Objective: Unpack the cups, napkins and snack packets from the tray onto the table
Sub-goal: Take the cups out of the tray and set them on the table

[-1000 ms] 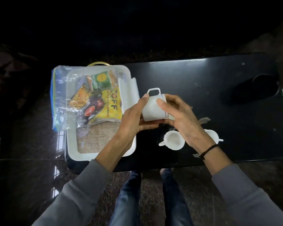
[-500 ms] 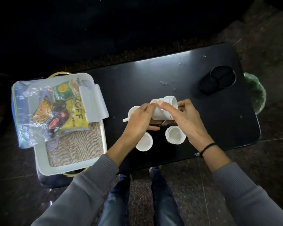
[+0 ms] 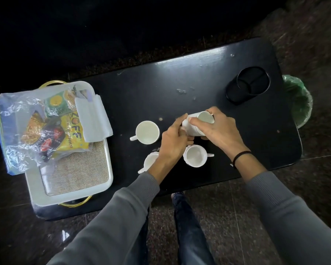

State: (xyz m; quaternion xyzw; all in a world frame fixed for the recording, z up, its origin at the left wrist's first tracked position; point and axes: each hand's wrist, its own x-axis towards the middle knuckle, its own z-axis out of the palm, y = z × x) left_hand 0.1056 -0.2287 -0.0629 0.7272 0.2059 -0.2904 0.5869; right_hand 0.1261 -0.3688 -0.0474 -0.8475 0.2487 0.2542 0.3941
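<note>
On the black desk (image 3: pixel 180 77), near its front edge, three white cups already stand upright: one (image 3: pixel 147 132) to the left of the hands, one (image 3: pixel 195 155) just in front of them, and a third (image 3: pixel 150 162) partly hidden under the left wrist. A fourth cup (image 3: pixel 196 124) lies tilted on its side between both hands, the left hand (image 3: pixel 172 144) gripping its base end and the right hand (image 3: pixel 218 129) closed over its rim end, so it looks about to be set down. The cups are thus nearly done. Left in the white tray (image 3: pixel 107 169), at the desk's left end, are the folded napkins (image 3: pixel 93 117) and the snack packets (image 3: pixel 65 134), which sit inside a clear plastic bag (image 3: pixel 13 119) on a woven mat; both appear still to be unpacked.
</note>
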